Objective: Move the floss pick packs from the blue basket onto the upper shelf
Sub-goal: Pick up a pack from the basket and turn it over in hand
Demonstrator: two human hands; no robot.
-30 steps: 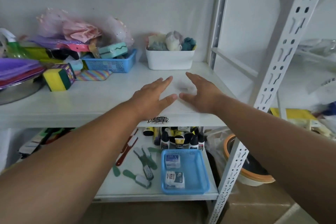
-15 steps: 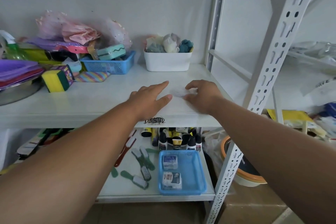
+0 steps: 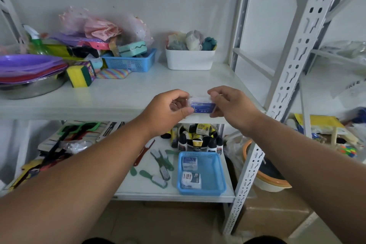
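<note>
Smooth white upper shelf [image 3: 122, 95], clear rectangular floss pack [image 3: 202, 105]

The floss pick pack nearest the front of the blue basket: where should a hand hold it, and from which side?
The nearer floss pick pack lies flat against the left wall of the blue basket. Probably best to come from straight above, fingers pinching its front and back edges, since the wall blocks its left side.

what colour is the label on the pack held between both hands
Blue with white print, on a clear pack; the head view shows it, pinched by left hand and right hand.
</note>
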